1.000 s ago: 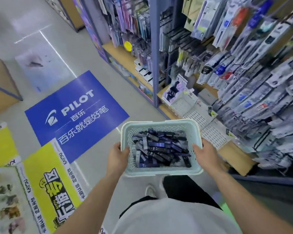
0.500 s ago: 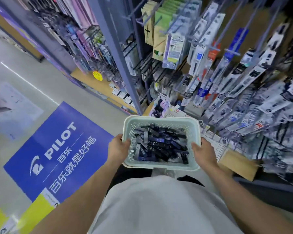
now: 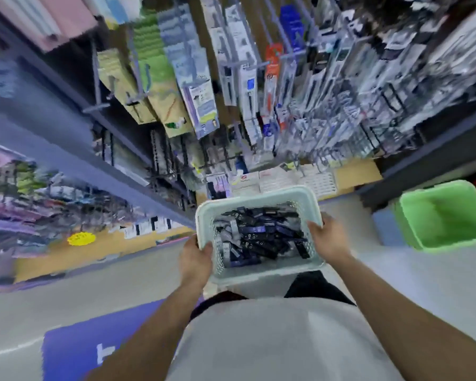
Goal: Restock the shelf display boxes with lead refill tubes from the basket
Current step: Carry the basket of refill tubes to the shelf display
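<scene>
1. The pale mint-green perforated plastic basket (image 3: 256, 198) is held between the two hands, in front of the person's body. The left hand (image 3: 195, 261) grips its left wall with the thumb hooked over the rim. The right hand (image 3: 329, 239) clamps the opposite rim. Both hands are therefore occupied and set apart by the basket's width.

2. The dark, label-printed lead refill tubes (image 3: 259, 237) lie between the hands in a loose heap on the basket floor. They point in many directions, so they share no common long axis for a pick.

3. The white cardboard shelf display boxes (image 3: 297, 181) sit straight ahead of the hands, just beyond the basket's far rim. They stand on the light wooden shelf ledge (image 3: 355, 173).
   - The row runs crosswise, starting roughly ahead of the left hand and reaching past the right.
   - Motion blur hides how full the boxes are.

4. The right hand sits further forward and lies nearer most of that row. I judge it the likelier hand to let go and carry tubes forward while the left supports the basket. Alternatively, the basket would need setting down first.

5. A bright green plastic bin (image 3: 451, 213) stands out to the right of the right hand, well apart from the basket.
</scene>
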Demonstrator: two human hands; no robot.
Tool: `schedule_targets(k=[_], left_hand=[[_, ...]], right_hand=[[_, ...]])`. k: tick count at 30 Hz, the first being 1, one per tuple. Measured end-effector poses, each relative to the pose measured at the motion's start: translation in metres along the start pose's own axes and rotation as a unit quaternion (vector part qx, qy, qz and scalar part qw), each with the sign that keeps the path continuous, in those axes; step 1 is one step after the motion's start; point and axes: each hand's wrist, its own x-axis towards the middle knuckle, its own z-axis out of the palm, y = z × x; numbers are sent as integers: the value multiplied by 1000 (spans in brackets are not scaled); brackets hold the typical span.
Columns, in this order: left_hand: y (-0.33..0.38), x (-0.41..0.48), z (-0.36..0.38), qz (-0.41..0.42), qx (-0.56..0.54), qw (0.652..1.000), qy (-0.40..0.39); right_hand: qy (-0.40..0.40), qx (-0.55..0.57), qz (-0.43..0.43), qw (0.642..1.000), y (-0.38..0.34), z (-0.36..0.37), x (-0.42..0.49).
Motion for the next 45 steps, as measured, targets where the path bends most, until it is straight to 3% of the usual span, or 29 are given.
schedule_targets(k=[6, 12, 17, 25, 30, 40, 45], left_hand=[[-14, 12, 18, 56, 25, 994, -90], [-27, 19, 102, 63, 38, 991, -109], [-63, 62, 219, 53, 42, 993, -100], [-156, 186, 426, 33, 60, 995, -71], [-206, 257, 518, 27, 16, 998, -53], [-254, 306, 565, 51, 42, 997, -48], [-272, 300, 559, 44, 40, 991, -116]], right_hand=[[58, 32, 72, 995, 37, 7, -45], [78, 15, 112, 990, 119, 22, -28], [66, -3, 116, 991, 215, 68, 56], [65, -4, 122, 990, 373, 202, 222], [87, 3, 111, 990, 440, 272, 302], [96, 24, 65, 993, 492, 334, 343], [18, 1, 94, 995, 490, 332, 332]])
